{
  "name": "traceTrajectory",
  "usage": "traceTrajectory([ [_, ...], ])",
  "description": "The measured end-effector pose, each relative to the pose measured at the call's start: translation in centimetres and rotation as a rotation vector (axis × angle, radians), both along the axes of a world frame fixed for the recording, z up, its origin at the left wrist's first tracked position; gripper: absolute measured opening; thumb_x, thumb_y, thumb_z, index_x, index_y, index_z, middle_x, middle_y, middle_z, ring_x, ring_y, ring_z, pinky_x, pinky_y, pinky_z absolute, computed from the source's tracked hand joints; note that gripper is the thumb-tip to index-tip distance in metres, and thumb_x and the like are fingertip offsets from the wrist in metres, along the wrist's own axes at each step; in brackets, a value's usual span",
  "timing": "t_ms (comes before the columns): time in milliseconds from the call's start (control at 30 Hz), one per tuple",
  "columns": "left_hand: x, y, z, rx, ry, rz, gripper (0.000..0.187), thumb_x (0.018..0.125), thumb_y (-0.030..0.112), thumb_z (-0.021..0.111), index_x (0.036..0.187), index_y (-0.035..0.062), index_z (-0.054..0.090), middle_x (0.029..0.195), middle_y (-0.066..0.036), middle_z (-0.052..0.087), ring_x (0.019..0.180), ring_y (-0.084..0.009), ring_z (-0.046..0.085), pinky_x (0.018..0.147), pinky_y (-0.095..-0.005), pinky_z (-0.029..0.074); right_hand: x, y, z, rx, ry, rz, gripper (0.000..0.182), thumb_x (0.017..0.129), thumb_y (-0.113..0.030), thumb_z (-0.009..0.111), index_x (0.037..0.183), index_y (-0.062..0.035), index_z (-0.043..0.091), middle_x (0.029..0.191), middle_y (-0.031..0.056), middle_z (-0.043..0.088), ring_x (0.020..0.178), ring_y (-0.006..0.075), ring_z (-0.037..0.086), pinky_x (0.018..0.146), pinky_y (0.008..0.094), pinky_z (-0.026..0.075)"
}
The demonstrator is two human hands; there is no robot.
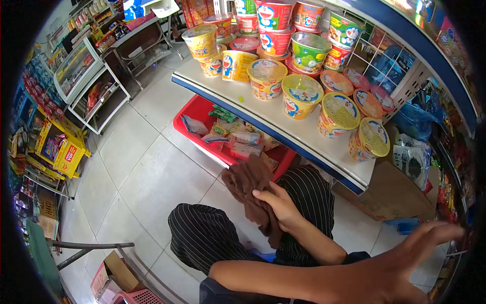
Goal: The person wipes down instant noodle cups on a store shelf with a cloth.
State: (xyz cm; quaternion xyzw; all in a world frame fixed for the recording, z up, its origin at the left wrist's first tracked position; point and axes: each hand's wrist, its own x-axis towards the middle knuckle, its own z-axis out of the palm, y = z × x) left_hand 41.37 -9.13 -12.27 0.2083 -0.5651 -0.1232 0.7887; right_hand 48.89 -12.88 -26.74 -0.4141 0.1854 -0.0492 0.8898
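Note:
My right hand (281, 205) grips a crumpled brown cloth (250, 190) above my knees, thumb on top, and the cloth hangs down past the fingers. Crossing in front of my body, my left forearm reaches to the right. At its end my left hand (400, 261) is open, fingers apart, nothing seen in it, close to the camera. Ahead is a white shelf (233, 96) with a blue edge, bearing stacked instant noodle cups. Yellow-lidded cups stand along its front, including one cup (369, 139) at the right end. Red and green cups (311, 52) are stacked behind.
Beneath the shelf, a red bin (190, 137) holds packets. A cardboard box (390, 190) sits under the shelf's right end, with hanging snack packets beyond. Left are a yellow display box (63, 152) and a white rack (96, 96). A pink basket (139, 296) lies lower left.

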Motion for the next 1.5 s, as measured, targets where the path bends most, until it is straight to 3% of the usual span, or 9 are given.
traceTrajectory([
  [133, 0.5, -1.7, -2.6, 0.032, -0.145, -0.243, 0.045, 0.089, 0.047, 0.038, 0.097, 0.0086, 0.062, 0.114, -0.025, 0.042, 0.099, -0.0368, 0.045, 0.083, -0.0418, 0.037, -1.0, -0.4, -0.1, -0.062, -0.086, 0.005, 0.042, 0.082, -0.013, 0.056, 0.118, 0.0021, 0.043, 0.111, 0.0102, 0.052, 0.1, 0.0156, 0.052, 0.088, 0.0277, 0.041],
  [333, 10.4, 2.1, -0.1, 0.543, -0.258, -0.475, 0.068, 0.082, 0.067, 0.02, 0.128, 0.0205, 0.039, 0.126, -0.032, 0.033, 0.09, -0.031, 0.055, 0.09, -0.0438, 0.032, -0.5, -1.3, -2.6, -0.185, -0.008, -0.087, 0.023, 0.079, -0.013, 0.061, 0.098, -0.002, 0.055, 0.096, 0.0033, 0.055, 0.093, 0.0099, 0.049, 0.084, 0.0242, 0.038],
  [400, 10.6, 4.4, 2.8, 0.737, -0.06, -0.44, 0.057, 0.084, 0.055, 0.029, 0.122, 0.0162, 0.046, 0.122, -0.029, 0.039, 0.083, -0.029, 0.057, 0.088, -0.043, 0.035, -0.7, -1.2, -1.1, -0.158, -0.014, 0.032, 0.035, 0.08, -0.015, 0.061, 0.11, -0.0001, 0.05, 0.102, 0.0059, 0.055, 0.095, 0.011, 0.05, 0.085, 0.0268, 0.039],
  [533, 10.6, 6.3, 7.1, 0.434, 0.308, -0.436, 0.035, 0.086, 0.022, 0.046, 0.118, 0.0065, 0.047, 0.127, -0.014, 0.04, 0.103, -0.0257, 0.048, 0.093, -0.0389, 0.038, -0.7, -0.8, -1.7, -0.16, -0.085, 0.043, 0.039, 0.081, -0.014, 0.06, 0.115, 0.0012, 0.048, 0.102, 0.0063, 0.056, 0.093, 0.0114, 0.051, 0.083, 0.0264, 0.041],
  [700, 17.7, 6.8, 1.2, -0.292, 0.419, -0.133, 0.028, 0.086, 0.039, 0.044, 0.08, 0.0177, 0.062, 0.134, -0.005, 0.028, 0.123, -0.0223, 0.023, 0.076, -0.0448, 0.036, -0.5, -1.0, -2.6, -0.153, -0.026, 0.012, 0.037, 0.08, -0.014, 0.061, 0.113, 0.0008, 0.05, 0.098, 0.0054, 0.057, 0.091, 0.0121, 0.052, 0.081, 0.0265, 0.041],
  [800, 24.3, 3.3, -1.5, 0.357, 0.239, 0.565, 0.037, 0.087, 0.041, 0.044, 0.106, 0.0127, 0.058, 0.113, -0.011, 0.055, 0.106, -0.0243, 0.049, 0.087, -0.0387, 0.035, -0.4, -1.1, -1.7, -0.15, -0.065, 0.06, 0.043, 0.081, -0.014, 0.061, 0.119, 0.0007, 0.046, 0.103, 0.0053, 0.055, 0.095, 0.0118, 0.049, 0.084, 0.0267, 0.039],
  [900, 31.3, -2.2, -6.0, 0.926, -0.035, 1.152, 0.045, 0.082, 0.031, 0.057, 0.113, -0.0005, 0.052, 0.108, -0.011, 0.057, 0.095, -0.0199, 0.054, 0.078, -0.0307, 0.043, -0.2, -0.9, -1.1, -0.057, -0.051, 0.101, 0.047, 0.081, -0.014, 0.061, 0.122, 0.0004, 0.044, 0.105, 0.005, 0.054, 0.097, 0.011, 0.048, 0.086, 0.0265, 0.038],
  [1000, 36.9, -6.2, -12.3, 0.937, 0.091, 1.209, 0.049, 0.078, 0.026, 0.064, 0.114, -0.004, 0.049, 0.106, -0.014, 0.057, 0.088, -0.019, 0.056, 0.076, -0.0294, 0.044, 0.0, -0.8, -1.6, -0.138, -0.058, 0.076, 0.046, 0.081, -0.014, 0.061, 0.121, 0.0006, 0.044, 0.105, 0.0051, 0.054, 0.097, 0.0113, 0.048, 0.087, 0.0265, 0.038],
  [1500, 35.9, -6.0, -15.5, 0.697, 0.165, 1.184, 0.042, 0.081, 0.02, 0.062, 0.109, -0.0082, 0.049, 0.094, -0.013, 0.058, 0.076, -0.0147, 0.055, 0.065, -0.0255, 0.045, 0.8, -0.4, -2.6, -0.35, 0.134, 0.052, 0.036, 0.089, -0.021, 0.052, 0.116, 0.0018, 0.048, 0.102, 0.0059, 0.057, 0.092, 0.0098, 0.049, 0.083, 0.0254, 0.039],
])
